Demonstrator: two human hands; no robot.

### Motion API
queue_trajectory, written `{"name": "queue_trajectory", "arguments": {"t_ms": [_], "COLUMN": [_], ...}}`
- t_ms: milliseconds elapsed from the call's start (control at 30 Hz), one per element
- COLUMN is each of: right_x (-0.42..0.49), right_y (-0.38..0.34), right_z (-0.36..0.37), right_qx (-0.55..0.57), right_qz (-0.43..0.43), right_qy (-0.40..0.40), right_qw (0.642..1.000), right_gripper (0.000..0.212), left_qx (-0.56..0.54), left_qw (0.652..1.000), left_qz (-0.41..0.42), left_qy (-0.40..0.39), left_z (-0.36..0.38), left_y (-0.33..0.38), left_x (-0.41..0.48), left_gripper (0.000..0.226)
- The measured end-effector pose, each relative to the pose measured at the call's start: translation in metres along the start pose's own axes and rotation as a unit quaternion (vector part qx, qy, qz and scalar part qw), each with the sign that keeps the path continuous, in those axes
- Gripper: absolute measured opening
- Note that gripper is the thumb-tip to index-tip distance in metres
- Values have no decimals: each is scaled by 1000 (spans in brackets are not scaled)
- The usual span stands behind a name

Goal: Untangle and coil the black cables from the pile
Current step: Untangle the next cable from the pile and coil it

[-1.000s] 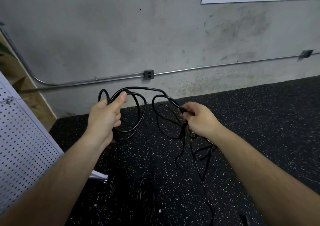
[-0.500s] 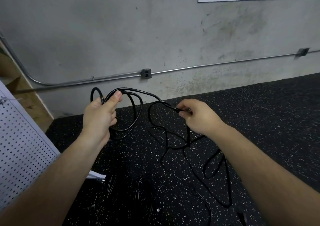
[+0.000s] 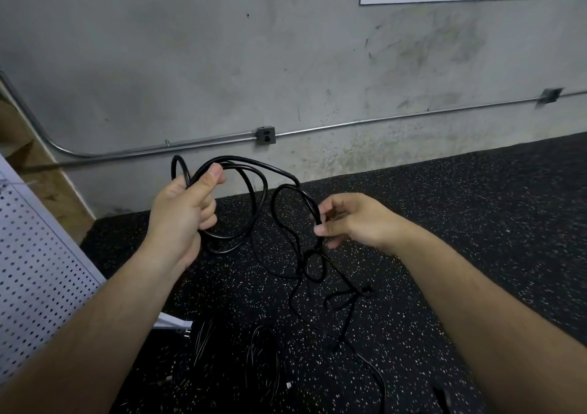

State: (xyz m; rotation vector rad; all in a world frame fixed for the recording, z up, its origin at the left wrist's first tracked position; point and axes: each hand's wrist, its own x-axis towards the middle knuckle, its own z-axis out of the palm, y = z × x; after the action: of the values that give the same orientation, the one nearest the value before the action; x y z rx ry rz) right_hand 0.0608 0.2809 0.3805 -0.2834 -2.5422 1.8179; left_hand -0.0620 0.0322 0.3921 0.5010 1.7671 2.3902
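Left hand (image 3: 181, 210) clenches a cable (image 3: 238, 161) coil, centre; right hand (image 3: 359, 219) curls loosely round its loop. Pile (image 3: 263, 359) lower centre, pegboard (image 3: 38, 270) left.

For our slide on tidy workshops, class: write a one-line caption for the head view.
Left hand grips coiled loops of black cable; right hand curls round its tangled strand above speckled floor.
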Motion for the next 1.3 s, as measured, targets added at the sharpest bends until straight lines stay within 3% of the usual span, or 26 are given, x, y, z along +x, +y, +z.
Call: {"name": "queue_trajectory", "arguments": {"t_ms": [333,700,1067,1200,1300], "right_x": [8,5,-2,-6,-10], "right_y": [2,1,-6,-10,-12], "right_z": [3,0,8,10,8], "right_qx": [-29,48,-14,-45,-51], "right_qz": [-40,-57,-104,-108,-108], "right_qy": [56,89,73,73,52], "right_qw": [997,993,992,990,991], "right_gripper": [29,26,29,25,26], "left_qx": [25,32,27,121,306], "left_qw": [999,996,998,992,952], "left_qz": [-11,-12,-53,-25,26], "left_qy": [30,79,6,14,-1], "left_z": [-4,-11,7,9,-3], "left_y": [0,-3,-9,-13,-17], "left_x": [2,9,11,15,23], "left_gripper": [36,31,21,11,23]}}
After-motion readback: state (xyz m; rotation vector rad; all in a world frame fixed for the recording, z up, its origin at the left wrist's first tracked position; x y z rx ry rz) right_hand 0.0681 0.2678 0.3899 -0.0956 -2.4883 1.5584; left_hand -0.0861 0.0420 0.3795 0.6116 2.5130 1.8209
